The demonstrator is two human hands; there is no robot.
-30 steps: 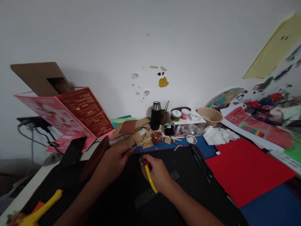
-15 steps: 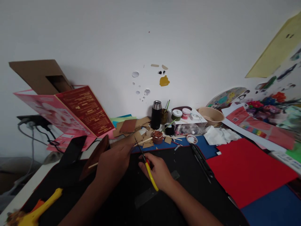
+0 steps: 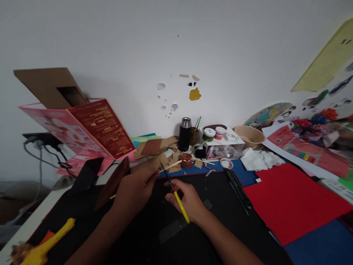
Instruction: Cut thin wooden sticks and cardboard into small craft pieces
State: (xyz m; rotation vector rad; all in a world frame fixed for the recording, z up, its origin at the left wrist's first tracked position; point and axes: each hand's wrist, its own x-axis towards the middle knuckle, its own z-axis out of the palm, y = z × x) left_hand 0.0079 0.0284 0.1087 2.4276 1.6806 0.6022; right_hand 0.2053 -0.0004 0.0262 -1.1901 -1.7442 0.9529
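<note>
My left hand [image 3: 135,189] is closed around a thin wooden stick [image 3: 172,165], whose ends stick out on both sides of the fist. My right hand [image 3: 187,200] grips scissors [image 3: 180,206] with a yellow and red handle, seen nearly edge-on. Their dark blades point up and left and cross the stick just beyond my left fingers; I cannot tell whether they touch it. Left of my left fist is a dark brown, painted-looking flat piece [image 3: 113,180], partly hidden by the hand. A jar of brown paint [image 3: 186,160] stands just past the stick's far end.
Cardboard scraps [image 3: 165,158], a black flask [image 3: 185,134] and paint jars [image 3: 209,134] line the wall. Red felt-like sheet [image 3: 298,202] and black pens [image 3: 237,191] lie right. A phone [image 3: 85,176] and a yellow-handled tool [image 3: 52,243] lie left, near a pink folder [image 3: 102,125].
Both hands still hold the stick and the scissors. The whole view has shifted slightly, so most things appear a little farther right. The scissors have barely moved against the stick.
</note>
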